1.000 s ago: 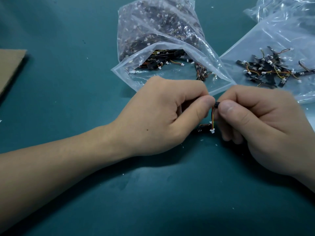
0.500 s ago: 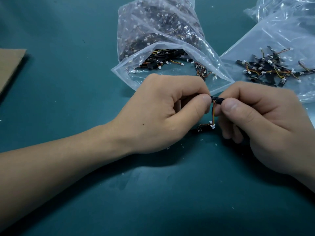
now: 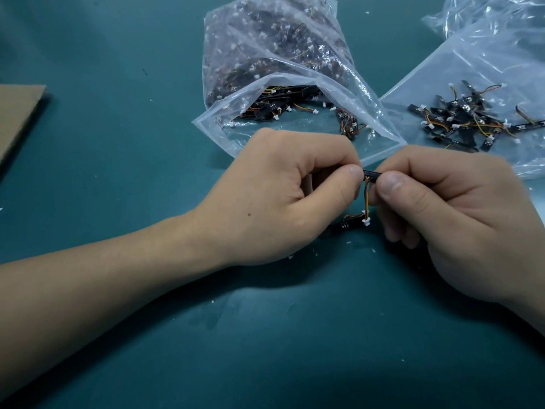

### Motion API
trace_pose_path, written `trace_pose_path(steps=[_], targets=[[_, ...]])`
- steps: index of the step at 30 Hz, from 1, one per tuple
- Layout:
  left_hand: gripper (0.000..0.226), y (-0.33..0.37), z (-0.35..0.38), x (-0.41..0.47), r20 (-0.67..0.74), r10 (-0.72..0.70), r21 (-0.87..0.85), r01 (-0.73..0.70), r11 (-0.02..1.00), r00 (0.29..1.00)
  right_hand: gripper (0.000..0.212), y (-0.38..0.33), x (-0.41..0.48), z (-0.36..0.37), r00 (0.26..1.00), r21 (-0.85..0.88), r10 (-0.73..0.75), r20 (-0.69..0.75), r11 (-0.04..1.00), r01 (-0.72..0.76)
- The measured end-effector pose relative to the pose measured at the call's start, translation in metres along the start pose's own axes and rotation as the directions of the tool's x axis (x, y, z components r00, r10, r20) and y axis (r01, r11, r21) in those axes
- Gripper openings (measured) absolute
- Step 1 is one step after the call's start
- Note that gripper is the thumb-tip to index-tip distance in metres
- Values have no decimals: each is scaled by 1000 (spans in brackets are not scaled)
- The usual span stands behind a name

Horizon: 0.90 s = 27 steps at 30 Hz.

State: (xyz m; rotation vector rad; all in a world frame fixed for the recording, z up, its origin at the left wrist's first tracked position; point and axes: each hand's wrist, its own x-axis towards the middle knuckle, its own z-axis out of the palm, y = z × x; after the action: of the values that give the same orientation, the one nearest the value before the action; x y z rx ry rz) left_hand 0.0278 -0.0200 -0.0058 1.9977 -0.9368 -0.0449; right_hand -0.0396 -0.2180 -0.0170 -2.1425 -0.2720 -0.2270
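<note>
My left hand (image 3: 283, 196) and my right hand (image 3: 454, 219) meet above the teal mat, each pinching one end of a small black circuit strip (image 3: 371, 174) between thumb and forefinger. A short orange and yellow wire (image 3: 366, 199) hangs from the strip down to a white connector (image 3: 366, 222). A second black strip (image 3: 344, 225) lies on the mat just under the hands, partly hidden by my left hand.
An open clear plastic bag (image 3: 295, 84) full of similar wired strips lies just behind the hands. A flat plastic bag (image 3: 477, 84) at the right carries a loose pile of strips (image 3: 472, 119). A piece of cardboard (image 3: 17, 113) sits at the left edge.
Both hands have lifted slightly and drawn a little apart, so more of the black strip shows between the thumbs. The hanging wire and connector rose with them.
</note>
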Motion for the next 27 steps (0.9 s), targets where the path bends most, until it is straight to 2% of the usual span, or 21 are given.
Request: trace_pose_path(steps=[27], targets=[[21, -1, 1, -1, 15, -23, -40, 24, 999, 1000, 24, 0, -1, 1, 1000, -17, -18, -4, 1000, 18]])
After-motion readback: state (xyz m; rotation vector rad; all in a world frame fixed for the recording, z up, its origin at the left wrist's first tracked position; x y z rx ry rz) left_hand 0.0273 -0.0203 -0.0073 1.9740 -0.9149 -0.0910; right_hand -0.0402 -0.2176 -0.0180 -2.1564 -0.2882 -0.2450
